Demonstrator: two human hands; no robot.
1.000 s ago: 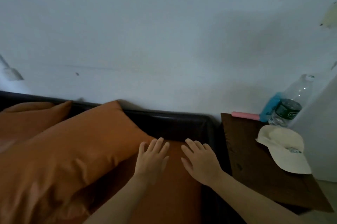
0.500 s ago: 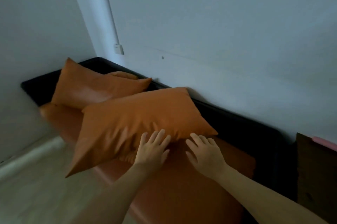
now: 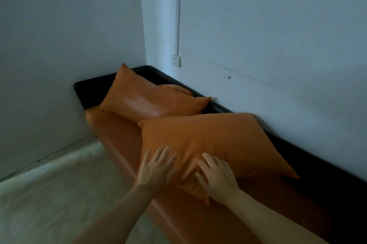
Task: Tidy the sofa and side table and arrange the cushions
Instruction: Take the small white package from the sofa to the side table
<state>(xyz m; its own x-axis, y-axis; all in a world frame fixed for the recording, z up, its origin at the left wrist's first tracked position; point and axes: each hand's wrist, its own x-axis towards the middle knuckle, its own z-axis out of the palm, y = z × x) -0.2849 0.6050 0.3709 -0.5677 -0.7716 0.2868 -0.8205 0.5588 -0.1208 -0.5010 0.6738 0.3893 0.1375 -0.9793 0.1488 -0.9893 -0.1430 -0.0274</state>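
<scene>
A big orange cushion [image 3: 216,144] lies slanted across the sofa seat [image 3: 117,140], its far edge leaning on the black backrest [image 3: 297,150]. My left hand [image 3: 156,166] lies flat on the cushion's near left edge, fingers spread. My right hand [image 3: 216,176] rests flat on its near corner, fingers straight. A second, glossier orange cushion [image 3: 151,100] sits further along at the sofa's far end, with a third orange one [image 3: 176,88] peeking out behind it. The side table is out of view.
The sofa stands in a room corner, white walls behind and at its far end. A wall socket [image 3: 176,60] with a cable duct sits above the backrest. Pale floor [image 3: 49,194] spreads to the left of the sofa.
My view has swung left, away from the side table, cap and bottle, along the sofa to its far end. Both hands have moved from the seat onto the big cushion's near edge.
</scene>
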